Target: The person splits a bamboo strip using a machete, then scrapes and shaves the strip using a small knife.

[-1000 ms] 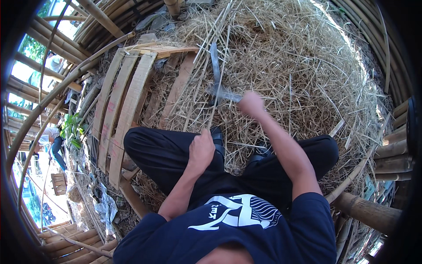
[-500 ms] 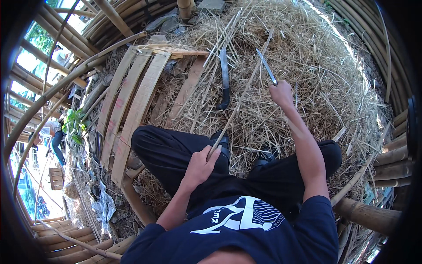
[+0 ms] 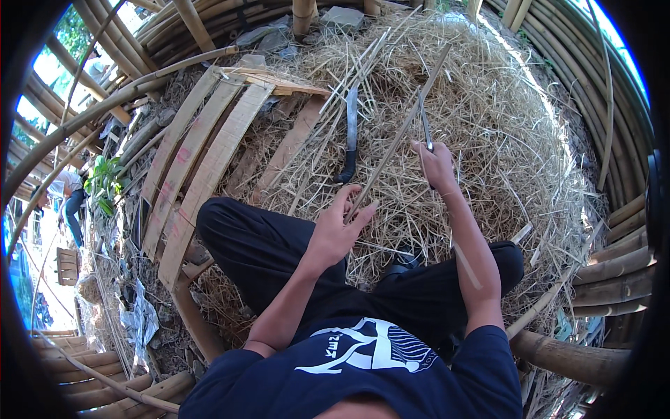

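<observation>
A long thin bamboo strip (image 3: 398,136) slants up and away to the right from my left hand (image 3: 336,232). Its near end passes between my thumb and fingers, which hold it loosely. My right hand (image 3: 436,167) is closed round the handle of a knife (image 3: 426,124). The narrow blade points away from me, its tip beside or against the strip; I cannot tell whether they touch. On the straw beyond my left hand lies a machete (image 3: 351,126) with a black handle.
Straw and bamboo shavings (image 3: 502,133) cover the ground before my crossed legs. A slatted wooden pallet (image 3: 199,160) leans at the left, and thick bamboo poles (image 3: 572,356) stand close on the right. Beyond the bamboo fence at far left, a person (image 3: 70,202) bends over.
My left hand has moved forward and its grip has loosened. The knife has shifted from right of the strip to beside it, its blade now more upright. My right hand has come slightly nearer.
</observation>
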`<act>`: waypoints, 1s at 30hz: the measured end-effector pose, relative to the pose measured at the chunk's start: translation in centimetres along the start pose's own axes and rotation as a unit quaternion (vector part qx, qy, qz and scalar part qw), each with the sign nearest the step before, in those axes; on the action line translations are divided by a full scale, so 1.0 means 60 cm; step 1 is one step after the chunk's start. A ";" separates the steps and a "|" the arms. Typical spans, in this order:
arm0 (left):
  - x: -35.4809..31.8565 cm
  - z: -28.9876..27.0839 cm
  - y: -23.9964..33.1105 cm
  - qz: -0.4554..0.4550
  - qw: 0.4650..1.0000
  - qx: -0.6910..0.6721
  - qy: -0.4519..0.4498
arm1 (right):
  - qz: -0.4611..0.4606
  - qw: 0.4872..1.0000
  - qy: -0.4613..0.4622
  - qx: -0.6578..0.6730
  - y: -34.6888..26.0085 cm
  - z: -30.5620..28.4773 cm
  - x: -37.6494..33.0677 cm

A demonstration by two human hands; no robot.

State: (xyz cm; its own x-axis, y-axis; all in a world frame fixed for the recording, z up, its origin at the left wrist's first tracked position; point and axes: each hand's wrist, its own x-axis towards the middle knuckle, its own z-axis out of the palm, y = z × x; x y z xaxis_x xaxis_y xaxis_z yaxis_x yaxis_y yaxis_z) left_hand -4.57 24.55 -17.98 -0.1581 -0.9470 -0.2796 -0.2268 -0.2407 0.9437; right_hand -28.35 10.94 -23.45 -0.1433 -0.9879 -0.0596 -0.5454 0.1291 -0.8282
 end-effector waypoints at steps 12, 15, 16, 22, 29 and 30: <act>0.020 -0.001 -0.040 0.048 0.990 -0.110 0.070 | -0.007 0.987 -0.113 -0.110 -0.055 0.038 -0.070; 0.024 -0.005 -0.041 0.067 0.992 -0.053 0.097 | -0.043 0.965 -0.169 -0.198 -0.094 0.041 -0.095; 0.024 -0.004 -0.042 0.067 0.992 -0.053 0.098 | -0.092 0.962 -0.153 -0.206 -0.086 0.051 -0.105; 0.031 -0.001 -0.077 0.159 0.976 0.051 0.142 | -0.142 0.939 -0.180 -0.255 -0.062 0.087 -0.119; 0.008 -0.006 -0.082 0.095 0.986 0.089 0.106 | -0.143 0.937 -0.174 -0.268 -0.040 0.096 -0.110; 0.005 -0.008 -0.089 0.103 0.985 0.087 0.107 | -0.081 0.948 -0.169 -0.259 -0.041 0.097 -0.105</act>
State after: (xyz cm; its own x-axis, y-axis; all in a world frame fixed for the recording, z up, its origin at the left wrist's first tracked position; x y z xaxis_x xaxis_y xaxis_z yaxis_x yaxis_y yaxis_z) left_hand -2.95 25.43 -23.02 -0.0155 -0.9996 -0.0242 -0.3749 -0.0166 0.9269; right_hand -21.30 16.34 -24.31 0.2017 -0.9584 -0.2022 -0.8824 -0.0882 -0.4621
